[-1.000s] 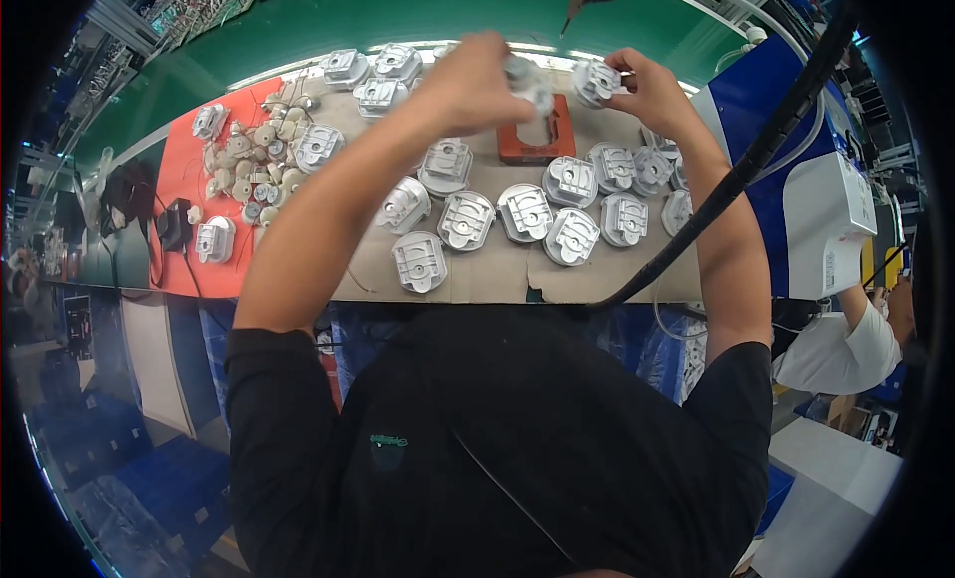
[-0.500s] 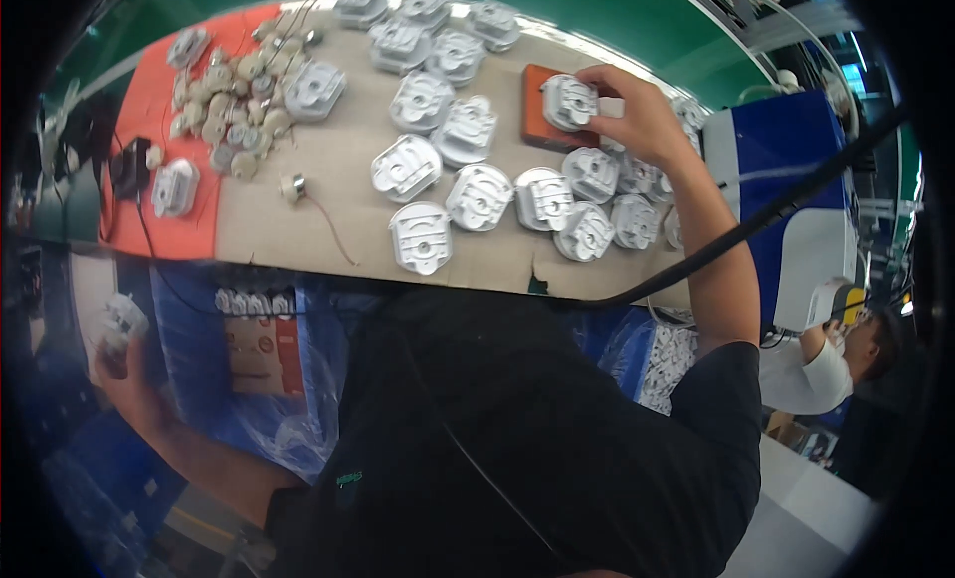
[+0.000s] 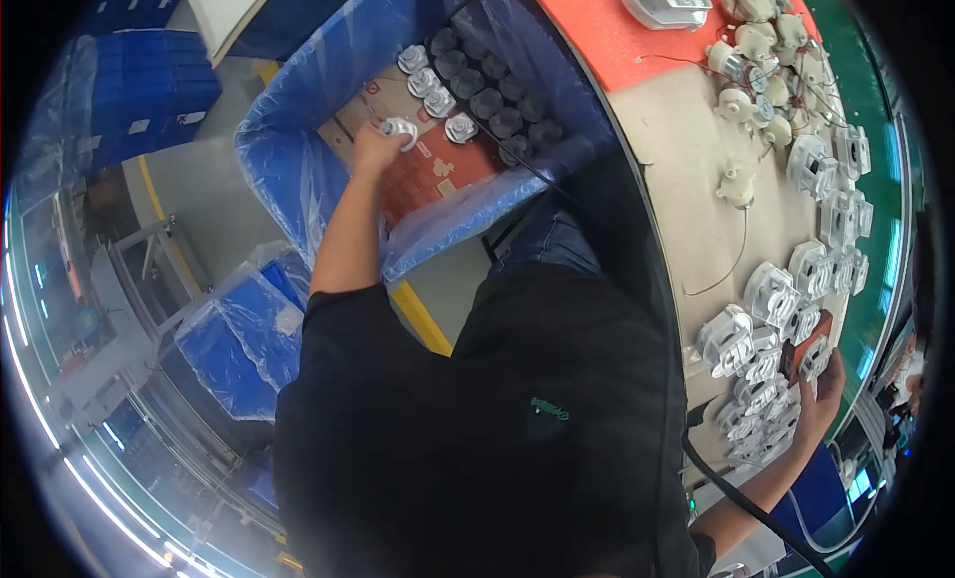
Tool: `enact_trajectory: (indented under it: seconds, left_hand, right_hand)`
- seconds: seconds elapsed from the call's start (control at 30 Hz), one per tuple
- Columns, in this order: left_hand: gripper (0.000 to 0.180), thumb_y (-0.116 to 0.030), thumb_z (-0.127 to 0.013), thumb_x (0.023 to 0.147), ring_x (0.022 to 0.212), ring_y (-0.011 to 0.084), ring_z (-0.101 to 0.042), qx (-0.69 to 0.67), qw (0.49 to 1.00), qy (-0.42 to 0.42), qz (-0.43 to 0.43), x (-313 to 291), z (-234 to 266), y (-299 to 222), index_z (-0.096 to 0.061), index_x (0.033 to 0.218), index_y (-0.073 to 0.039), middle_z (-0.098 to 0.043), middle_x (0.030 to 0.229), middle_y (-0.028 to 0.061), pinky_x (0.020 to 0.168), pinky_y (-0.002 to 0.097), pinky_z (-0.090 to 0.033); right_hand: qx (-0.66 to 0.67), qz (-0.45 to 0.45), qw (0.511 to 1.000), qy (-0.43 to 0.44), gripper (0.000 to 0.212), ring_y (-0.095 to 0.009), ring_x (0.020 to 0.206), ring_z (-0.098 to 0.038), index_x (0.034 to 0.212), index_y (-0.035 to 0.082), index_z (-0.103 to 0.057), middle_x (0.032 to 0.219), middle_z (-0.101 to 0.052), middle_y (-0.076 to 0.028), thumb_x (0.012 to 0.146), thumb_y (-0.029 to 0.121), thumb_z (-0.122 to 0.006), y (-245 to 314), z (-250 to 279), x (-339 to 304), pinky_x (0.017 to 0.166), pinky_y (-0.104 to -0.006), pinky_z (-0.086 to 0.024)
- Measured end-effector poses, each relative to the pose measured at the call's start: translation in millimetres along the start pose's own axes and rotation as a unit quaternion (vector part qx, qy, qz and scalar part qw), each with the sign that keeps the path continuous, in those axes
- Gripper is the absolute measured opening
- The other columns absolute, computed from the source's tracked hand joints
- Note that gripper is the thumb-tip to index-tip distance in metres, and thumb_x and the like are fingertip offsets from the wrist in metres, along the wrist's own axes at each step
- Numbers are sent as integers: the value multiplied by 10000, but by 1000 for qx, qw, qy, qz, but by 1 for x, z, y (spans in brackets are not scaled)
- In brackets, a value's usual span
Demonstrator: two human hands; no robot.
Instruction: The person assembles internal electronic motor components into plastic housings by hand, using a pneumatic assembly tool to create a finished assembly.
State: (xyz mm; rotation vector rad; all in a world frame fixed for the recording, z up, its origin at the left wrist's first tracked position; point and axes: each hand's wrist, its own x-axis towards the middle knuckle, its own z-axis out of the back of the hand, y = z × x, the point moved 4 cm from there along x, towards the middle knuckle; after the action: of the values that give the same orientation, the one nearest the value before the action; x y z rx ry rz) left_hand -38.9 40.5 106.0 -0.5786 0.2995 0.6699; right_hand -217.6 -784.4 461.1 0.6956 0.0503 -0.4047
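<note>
My left hand [image 3: 372,148] reaches into a blue crate [image 3: 288,145] lined with clear plastic film. Its fingers are closed on a small white plastic part [image 3: 402,130], held over printed cardboard [image 3: 438,168] inside the crate. Several similar white parts [image 3: 438,101] stand in a row there, beside rows of dark, cup-like round shapes [image 3: 485,102]. Far off to the right, my right hand [image 3: 824,387] is at the table, its fingers against a white plastic housing [image 3: 814,359] that sits on a reddish-brown block [image 3: 822,329]. The fingertips are partly hidden.
Several white housings [image 3: 772,293] crowd the table [image 3: 686,170] near the block. A pile of cream-coloured small motors [image 3: 756,41] lies by an orange mat [image 3: 607,31]; one wired motor [image 3: 736,185] lies apart. A black cable [image 3: 741,498] crosses near my right forearm.
The view has swung left toward the crate. My left hand has moved with the white part from beside the crate to inside it. My right hand stays at the housing on the block.
</note>
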Motion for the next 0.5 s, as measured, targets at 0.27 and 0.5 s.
enact_trajectory:
  seconds: [0.27,0.5]
  left_hand:
    - [503,-183,-835,768,864,260,-714,-296,890,240,251,-41,-169,16,-652,1196,8,-708,1088,139,776,371,-623]
    - [465,-160,-824,790,794,244,-705,-344,873,178,297,-8,-203,-17,-637,1171,30,-703,1076,152,628,362,-623]
  right_hand:
    - [-32,-83,996,17,698,-206,1299,-537,1487,-6,-437,1434,-532,-127,842,-93,-689,17,-5,-3,1122,-335,-388]
    - [-80,-93,992,20,663,-196,1257,-562,1459,-13,-464,1377,-572,-111,847,-51,-717,31,1,-3,1100,-322,-405]
